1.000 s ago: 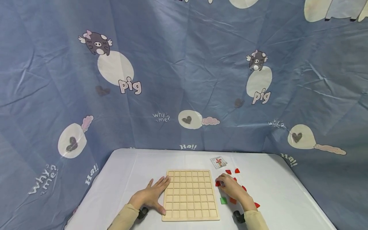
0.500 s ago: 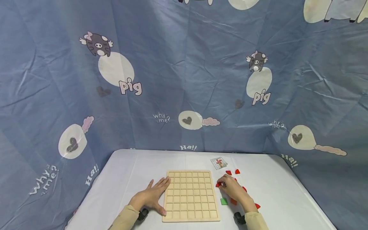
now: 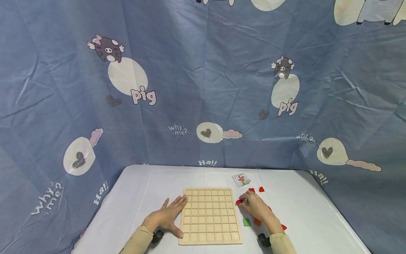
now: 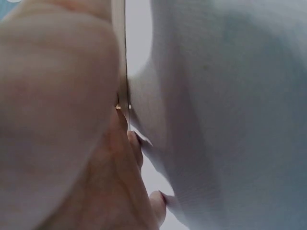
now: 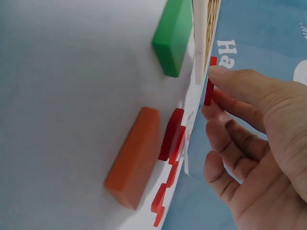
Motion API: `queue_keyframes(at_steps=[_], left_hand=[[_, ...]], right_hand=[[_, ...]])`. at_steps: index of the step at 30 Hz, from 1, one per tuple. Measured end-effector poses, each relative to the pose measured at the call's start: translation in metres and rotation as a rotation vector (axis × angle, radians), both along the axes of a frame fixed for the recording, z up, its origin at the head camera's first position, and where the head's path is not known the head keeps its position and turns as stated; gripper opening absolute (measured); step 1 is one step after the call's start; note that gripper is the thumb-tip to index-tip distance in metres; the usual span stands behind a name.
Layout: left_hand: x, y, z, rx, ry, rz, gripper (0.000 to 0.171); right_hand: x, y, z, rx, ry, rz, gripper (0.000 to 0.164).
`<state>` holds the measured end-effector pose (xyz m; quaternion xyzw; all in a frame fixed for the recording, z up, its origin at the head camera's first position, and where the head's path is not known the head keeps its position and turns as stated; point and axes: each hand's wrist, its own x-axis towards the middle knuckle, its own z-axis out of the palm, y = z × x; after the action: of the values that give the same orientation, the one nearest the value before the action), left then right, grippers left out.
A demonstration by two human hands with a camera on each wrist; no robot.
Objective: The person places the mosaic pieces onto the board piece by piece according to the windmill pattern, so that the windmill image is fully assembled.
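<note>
My left hand [image 3: 166, 216] lies with spread fingers along the left edge of a square wooden grid board [image 3: 210, 217], thumb at its near corner. In the left wrist view the palm and fingers [image 4: 129, 182] fill the left side, beside the board's thin edge. To the right of the board, my right hand [image 3: 257, 207] pinches a small red piece with a curved edge [image 3: 238, 202] between thumb and fingers. The right wrist view shows that red piece [image 5: 209, 93] edge-on, raised in the fingertips, while the other fingers curl loosely below.
A green square block [image 3: 246, 222] and an orange block [image 3: 257, 222] lie near the right wrist. Several more red pieces [image 3: 261, 189] are scattered around the right hand. Behind them lies a gridded picture card [image 3: 241, 180]. A blue printed cloth [image 3: 177, 88] hangs behind the white table.
The right hand has shifted slightly left toward the board with the red piece, which has turned a little in the fingertips. The left hand stays in place on the board's edge.
</note>
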<state>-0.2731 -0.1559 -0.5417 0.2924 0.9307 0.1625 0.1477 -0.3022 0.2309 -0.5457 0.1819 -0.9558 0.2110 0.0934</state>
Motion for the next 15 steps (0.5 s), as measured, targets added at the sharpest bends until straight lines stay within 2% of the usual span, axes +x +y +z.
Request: queue_keyframes(at_steps=[4,10,15], left_hand=[[-0.001,-0.001,-0.003,0.004,-0.003,0.001,0.136],[-0.001,-0.002,-0.004,0.006,0.002,-0.003,0.136],[-0.001,-0.002,-0.003,0.012,-0.003,-0.002,0.135]], right_hand=[[0.001,-0.003,0.003,-0.005,0.015,0.023,0.017],[0.001,-0.01,0.007,-0.012,-0.012,0.057,0.021],[-0.001,-0.018,0.011,-0.007,0.02,0.094,0.021]])
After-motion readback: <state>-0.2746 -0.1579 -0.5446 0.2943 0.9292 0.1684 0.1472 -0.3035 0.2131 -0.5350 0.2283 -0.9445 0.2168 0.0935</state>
